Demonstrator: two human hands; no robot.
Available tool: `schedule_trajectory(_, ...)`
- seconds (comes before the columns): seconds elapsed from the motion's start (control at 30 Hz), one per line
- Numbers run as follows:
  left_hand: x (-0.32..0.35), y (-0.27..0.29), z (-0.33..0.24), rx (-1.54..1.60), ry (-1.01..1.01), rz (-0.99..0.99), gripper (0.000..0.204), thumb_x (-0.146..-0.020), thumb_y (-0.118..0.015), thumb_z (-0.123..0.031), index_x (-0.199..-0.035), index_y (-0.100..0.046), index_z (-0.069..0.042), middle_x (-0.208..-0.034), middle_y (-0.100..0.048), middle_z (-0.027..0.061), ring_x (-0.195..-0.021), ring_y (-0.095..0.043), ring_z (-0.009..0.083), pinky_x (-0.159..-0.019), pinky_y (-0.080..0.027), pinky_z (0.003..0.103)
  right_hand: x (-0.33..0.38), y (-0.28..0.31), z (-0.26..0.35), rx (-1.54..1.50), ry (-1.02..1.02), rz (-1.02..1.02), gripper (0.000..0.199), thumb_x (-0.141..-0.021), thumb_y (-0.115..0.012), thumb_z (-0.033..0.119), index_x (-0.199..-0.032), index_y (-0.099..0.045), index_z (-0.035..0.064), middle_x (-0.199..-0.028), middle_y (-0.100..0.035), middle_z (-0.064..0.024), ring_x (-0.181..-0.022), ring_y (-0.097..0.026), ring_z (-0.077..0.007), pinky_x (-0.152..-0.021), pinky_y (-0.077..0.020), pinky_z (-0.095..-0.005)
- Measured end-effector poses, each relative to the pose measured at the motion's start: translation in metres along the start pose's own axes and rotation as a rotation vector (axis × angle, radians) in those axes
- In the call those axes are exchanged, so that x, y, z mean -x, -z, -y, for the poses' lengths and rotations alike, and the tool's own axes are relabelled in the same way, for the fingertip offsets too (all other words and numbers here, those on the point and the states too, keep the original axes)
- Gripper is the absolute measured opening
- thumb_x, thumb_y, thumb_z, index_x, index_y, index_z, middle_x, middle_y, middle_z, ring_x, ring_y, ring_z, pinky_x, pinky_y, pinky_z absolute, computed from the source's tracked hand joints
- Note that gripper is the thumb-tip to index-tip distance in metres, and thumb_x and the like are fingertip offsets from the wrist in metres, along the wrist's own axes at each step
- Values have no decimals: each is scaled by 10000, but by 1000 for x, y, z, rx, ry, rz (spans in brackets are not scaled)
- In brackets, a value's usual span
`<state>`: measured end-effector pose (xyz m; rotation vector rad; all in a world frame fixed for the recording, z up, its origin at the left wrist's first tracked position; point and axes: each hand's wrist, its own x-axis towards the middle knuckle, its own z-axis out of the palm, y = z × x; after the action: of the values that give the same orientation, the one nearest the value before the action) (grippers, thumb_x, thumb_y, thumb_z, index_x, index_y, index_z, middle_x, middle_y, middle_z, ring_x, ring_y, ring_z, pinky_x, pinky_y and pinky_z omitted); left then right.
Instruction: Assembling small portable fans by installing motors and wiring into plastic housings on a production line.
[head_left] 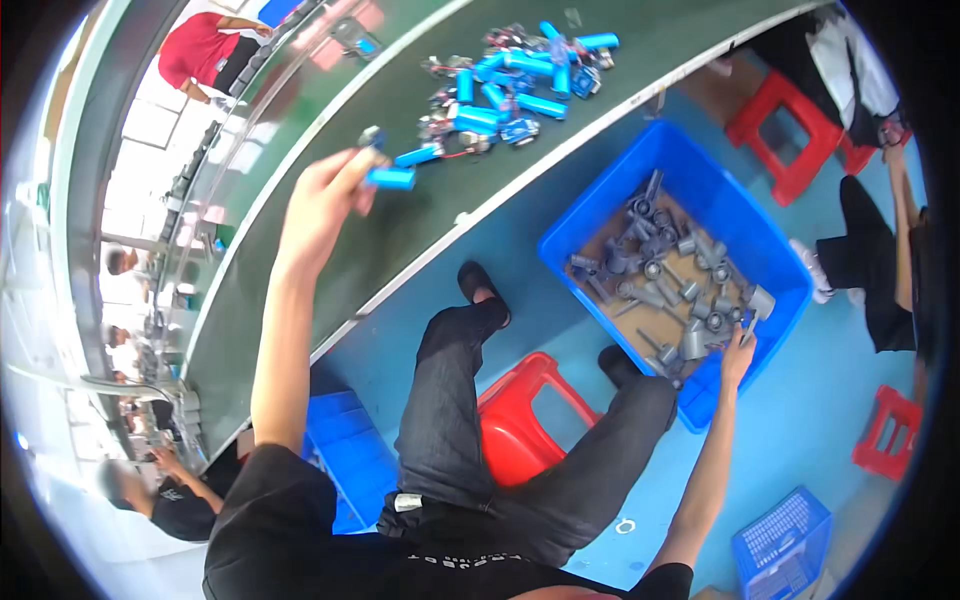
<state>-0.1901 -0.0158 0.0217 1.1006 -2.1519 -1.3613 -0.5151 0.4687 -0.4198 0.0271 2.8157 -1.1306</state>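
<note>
Blue cylinder pinched in the left hand above the green belt's near edge, short of the heap; it looks light, rigid and smooth, best gripped around its middle. Right hand reaches into the blue crate at its near corner, fingers closing on a grey metal part

The pile of cylinder parts lies on the belt, and the crate with metal pieces stands on the floor, right of the stool.
</note>
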Motion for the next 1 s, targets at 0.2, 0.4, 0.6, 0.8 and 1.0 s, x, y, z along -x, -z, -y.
schedule_trajectory(0.2, -29, 42, 27, -606, -316, -448, 488, -908, -650, -448, -1016, -674, 28, -847, -656, 80, -668, -574, 148, -673, -497, 293, 99, 118, 231, -737, 40, 279, 360, -994, -581, 331, -1227, -544, 59, -1118, -634, -88, -1065, -635, -226, -820, -533, -315)
schedule_trajectory(0.4, 124, -36, -1, 227, 20, 447, 310, -949, -526, -236, -906, -713, 8, -838, -725, 94, -698, -676, 166, -612, -526, 290, 212, 155, 413, -1138, 169, 330, 377, -1004, -568, 276, -1249, -504, -3, -1207, -603, -173, -1164, -613, -313, -959, -501, -431)
schedule_trajectory(0.6, 150, -42, -2, 1002, -50, 218, 644, -973, -446, -622, -1243, -575, -51, -1091, -651, 76, -978, -616, 137, -826, -481, 302, 339, 76, 528, -1322, 326, 475, 418, -1013, -549, 231, -1331, -404, 2, -1217, -589, -205, -1128, -620, -305, -934, -528, -425)
schedule_trajectory(0.8, 85, 23, 43, 1238, 165, -201, 281, -978, -485, -275, -949, -649, -49, -928, -671, 65, -811, -629, 143, -705, -481, 311, 395, 5, 566, -1212, 546, 683, 407, -983, -610, 181, -1306, -434, 8, -1155, -610, -131, -1031, -630, -193, -868, -554, -362)
schedule_trajectory(1.0, 51, 91, 70, 1069, 73, -309, 283, -963, -510, -218, -1018, -586, 49, -931, -666, 145, -888, -682, 281, -845, -553, 416, 370, -19, 593, -908, 427, 834, 459, -1014, -505, 427, -1176, -547, 0, -1065, -645, -145, -894, -645, -182, -733, -577, -320)
